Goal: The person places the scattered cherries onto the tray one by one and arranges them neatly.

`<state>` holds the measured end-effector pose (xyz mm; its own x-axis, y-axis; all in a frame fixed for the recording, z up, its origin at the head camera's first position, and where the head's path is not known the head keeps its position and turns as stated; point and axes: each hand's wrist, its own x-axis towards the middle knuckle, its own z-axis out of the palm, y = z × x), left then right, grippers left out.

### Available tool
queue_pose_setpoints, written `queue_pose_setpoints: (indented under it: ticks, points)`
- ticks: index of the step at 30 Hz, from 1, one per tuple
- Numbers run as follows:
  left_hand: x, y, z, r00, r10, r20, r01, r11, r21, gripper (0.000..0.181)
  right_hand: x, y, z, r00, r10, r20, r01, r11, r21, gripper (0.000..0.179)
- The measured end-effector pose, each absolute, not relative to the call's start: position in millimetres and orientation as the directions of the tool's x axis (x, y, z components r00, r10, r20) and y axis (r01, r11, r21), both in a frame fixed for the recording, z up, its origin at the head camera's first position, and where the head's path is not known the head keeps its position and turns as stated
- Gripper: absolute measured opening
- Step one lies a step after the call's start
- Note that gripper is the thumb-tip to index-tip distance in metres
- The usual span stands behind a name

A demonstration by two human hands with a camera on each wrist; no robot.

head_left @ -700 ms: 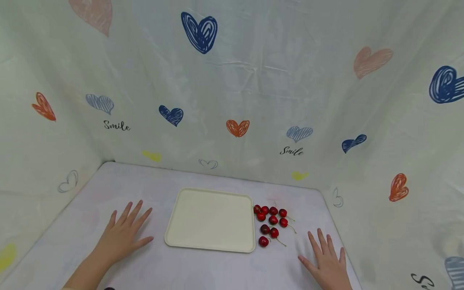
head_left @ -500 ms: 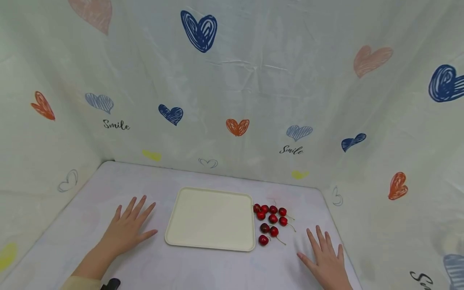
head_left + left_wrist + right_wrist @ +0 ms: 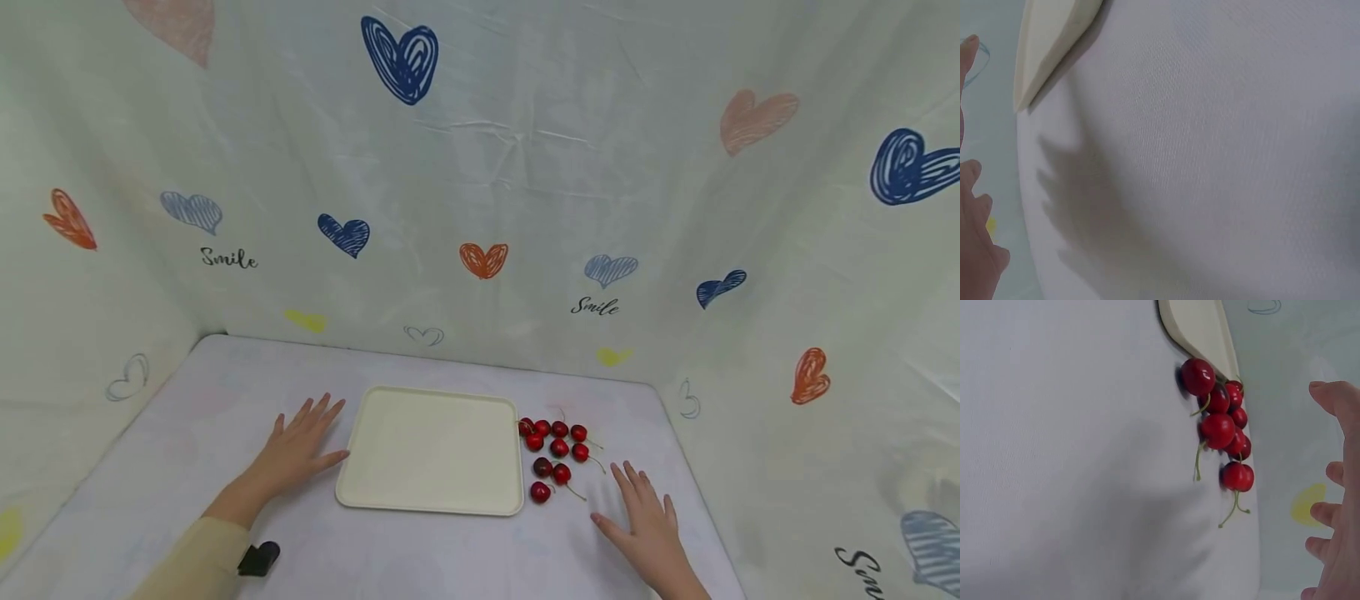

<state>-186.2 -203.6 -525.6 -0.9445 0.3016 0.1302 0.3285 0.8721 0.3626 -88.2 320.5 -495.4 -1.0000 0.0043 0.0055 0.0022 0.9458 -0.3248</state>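
The left hand (image 3: 294,454) has neared the cream tray (image 3: 431,454), the right hand (image 3: 643,525) the cherries (image 3: 559,447), fingers (image 3: 1325,514) loosely spread. Seemingly reaching; nothing held.

Pale, lightly creased sheeting (image 3: 570,192) hangs behind and along both sides of a whitish surface (image 3: 420,554) with rounded far corners. Blue, orange, pink and yellow hearts (image 3: 343,236) and "Smile" lettering (image 3: 228,259) dot the cloth under soft, dull light.
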Motion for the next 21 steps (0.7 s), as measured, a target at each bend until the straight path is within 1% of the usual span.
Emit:
queue_pose_setpoints:
  ticks: [3,6,10,14,17,21]
  points:
    - [-194,-201,-531,-0.946,0.308,0.105,0.324,0.863,0.387,0.080,-92,313,-496,-1.000,0.023,-0.008,0.024,0.933,-0.360,0.082]
    - [-201,-200,-537,-0.950,0.304,0.070,0.305,0.856,0.418,0.079,-96,303,-498,-0.998,0.055,-0.039,0.066,0.889,-0.452,0.082]
    - [-210,-201,-543,-0.957,0.288,0.016,0.258,0.831,0.493,0.077,-99,292,-505,-0.987,0.116,-0.112,0.161,0.771,-0.616,0.081]
    - [-218,-203,-553,-0.959,0.284,-0.020,0.228,0.809,0.542,0.080,-99,284,-516,-0.979,0.170,-0.115,0.198,0.630,-0.751,0.079]
    - [-222,-205,-558,-0.958,0.286,-0.026,0.220,0.788,0.575,0.082,-101,277,-526,-0.968,0.225,-0.108,0.217,0.540,-0.813,0.078]
    - [-223,-206,-560,-0.954,0.298,-0.014,0.225,0.748,0.624,0.082,-103,268,-537,-0.947,0.302,-0.111,0.249,0.466,-0.849,0.074]
